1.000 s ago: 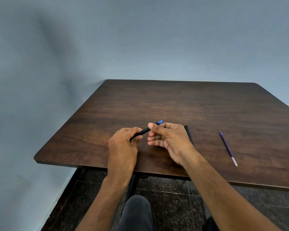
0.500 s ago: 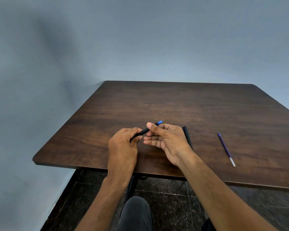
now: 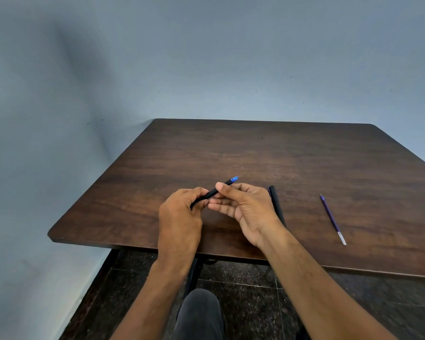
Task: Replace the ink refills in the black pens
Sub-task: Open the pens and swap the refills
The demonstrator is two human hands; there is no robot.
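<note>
Both hands meet over the near middle of the desk point(image 3: 304, 153), a dark wooden top set against a grey-blue wall point(image 3: 206, 57). The left hand point(image 3: 182, 212) curls round the lower end of a black pen point(image 3: 212, 193), its fingers wrapped about the barrel so that this end is hidden. The right hand point(image 3: 243, 204), palm turned up and toward the left, pinches the same pen nearer its far end, thumb on top and fingers beneath. The pen slants up and away to the right, and a blue tip point(image 3: 234, 179) sticks out just beyond the right thumb.

A second pen point(image 3: 276, 204), also black, lies flat on the desk just beside the right hand and wrist, its near end hidden behind the wrist (whether it touches the hand cannot be told). Farther right, well apart from the hands, a refill point(image 3: 331, 218) lies on the wood by itself: a thin purple-blue tube with a pale, clear near end.

No container is on the desk; pen and refill rest on the bare wood. Below the near edge a dark trouser knee point(image 3: 199, 312) and a dark speckled floor point(image 3: 243, 285) show.
</note>
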